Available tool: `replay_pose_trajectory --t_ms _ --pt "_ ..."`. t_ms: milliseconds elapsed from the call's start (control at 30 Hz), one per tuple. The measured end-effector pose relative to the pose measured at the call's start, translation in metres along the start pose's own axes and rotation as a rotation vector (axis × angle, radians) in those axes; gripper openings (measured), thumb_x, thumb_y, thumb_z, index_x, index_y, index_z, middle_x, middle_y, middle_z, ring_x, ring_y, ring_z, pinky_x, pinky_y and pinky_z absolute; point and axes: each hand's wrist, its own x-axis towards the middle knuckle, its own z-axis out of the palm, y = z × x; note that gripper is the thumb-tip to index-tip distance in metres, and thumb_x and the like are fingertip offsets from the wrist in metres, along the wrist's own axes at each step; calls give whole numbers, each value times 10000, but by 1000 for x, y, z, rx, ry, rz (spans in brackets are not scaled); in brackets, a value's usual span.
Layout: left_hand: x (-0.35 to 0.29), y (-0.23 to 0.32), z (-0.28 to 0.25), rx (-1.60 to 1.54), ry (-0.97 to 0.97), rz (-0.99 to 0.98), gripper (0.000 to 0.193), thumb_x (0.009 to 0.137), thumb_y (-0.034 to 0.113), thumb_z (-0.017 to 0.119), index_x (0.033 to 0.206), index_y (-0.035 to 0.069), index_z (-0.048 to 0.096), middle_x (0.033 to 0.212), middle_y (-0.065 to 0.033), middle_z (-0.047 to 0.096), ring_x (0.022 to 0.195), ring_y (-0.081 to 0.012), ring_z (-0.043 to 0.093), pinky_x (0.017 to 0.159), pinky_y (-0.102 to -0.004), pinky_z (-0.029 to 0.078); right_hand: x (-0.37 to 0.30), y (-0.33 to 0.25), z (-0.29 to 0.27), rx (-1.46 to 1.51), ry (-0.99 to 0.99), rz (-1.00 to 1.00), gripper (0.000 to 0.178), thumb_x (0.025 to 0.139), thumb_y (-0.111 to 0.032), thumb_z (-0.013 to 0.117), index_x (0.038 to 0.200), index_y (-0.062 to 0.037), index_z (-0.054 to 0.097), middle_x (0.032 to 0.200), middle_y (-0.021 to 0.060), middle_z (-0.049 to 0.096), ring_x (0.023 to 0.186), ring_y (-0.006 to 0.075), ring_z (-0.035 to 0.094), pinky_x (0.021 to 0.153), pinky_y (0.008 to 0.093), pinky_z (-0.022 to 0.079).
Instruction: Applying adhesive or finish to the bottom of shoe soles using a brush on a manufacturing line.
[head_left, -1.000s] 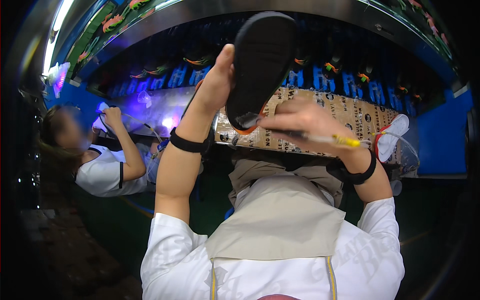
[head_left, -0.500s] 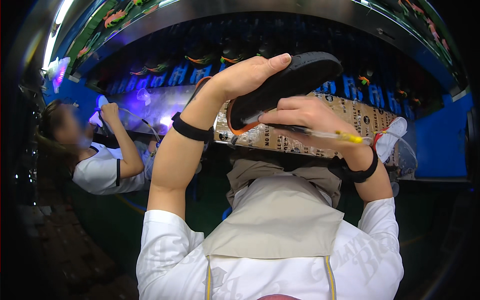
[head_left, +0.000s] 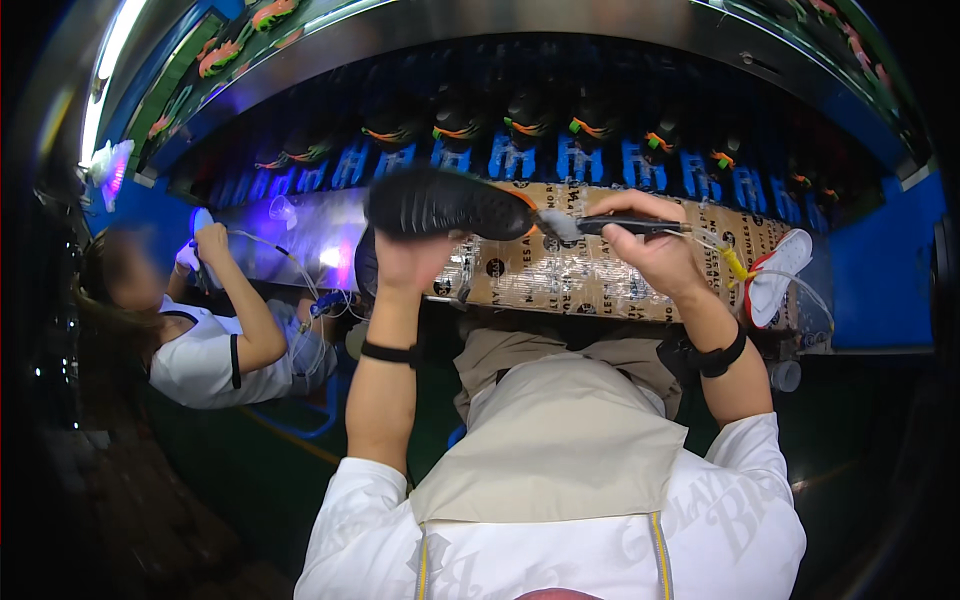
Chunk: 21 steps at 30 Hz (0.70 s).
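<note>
My left hand [head_left: 405,262] grips a black shoe [head_left: 440,203] from below. The shoe lies on its side above the bench, its orange-edged end toward the right. My right hand [head_left: 655,238] holds a brush [head_left: 622,226] by its dark handle. Its pale, whitish bristles [head_left: 560,225] are at or very close to that orange edge; whether they touch, I cannot tell. A thin clear tube with a yellow fitting [head_left: 735,264] runs from the handle's rear toward the right. Below the shoe, by my left wrist, another dark shape [head_left: 366,262] shows in part.
Cardboard under clear film [head_left: 600,285] covers the bench. A white shoe sole with a red edge [head_left: 778,280] stands at its right end. Black shoes with orange trim [head_left: 525,115] line a rack on blue holders [head_left: 513,157]. At left, a person [head_left: 215,325] handles a white sole.
The shoe has swung left and turned, showing its wrinkled side rather than its dark underside. My left hand is now beneath it. My right hand has moved rightward with the brush.
</note>
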Motion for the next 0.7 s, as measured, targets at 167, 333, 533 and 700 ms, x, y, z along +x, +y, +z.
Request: replay_pose_trajectory --t_ms 167,333,533,700 --pt "-77 -24 -40 -100 8 -529 1026 976 802 338 1612 -2 337 1582 -420 339 1485 -557 362 1074 -737 436 -16 50 12 306 223 237 133 927 -49 695 1046 -10 743 870 -40 655 751 39 539 669 213 430" --pt "-95 -79 -28 -391 91 -477 1024 986 821 193 1640 41 306 1561 -402 393 1433 -564 436 1036 -723 467 -9 69 41 235 204 298 147 919 -85 719 1043 -11 749 875 -14 694 784 57 588 703 239 476" --pt "-71 -115 -22 -458 177 -431 875 1017 701 244 1558 43 447 1445 -331 548 1301 -494 584 1038 -688 493 22 56 67 -44 175 281 214 894 -198 727 1023 -30 751 804 35 705 759 96 629 691 295 509" --pt "-67 -116 16 -390 181 -392 798 970 585 327 1508 19 492 1407 -305 584 1281 -472 598 1075 -666 471 46 41 79 -88 280 198 218 893 -204 702 1020 -29 734 784 80 713 719 159 662 687 321 520"
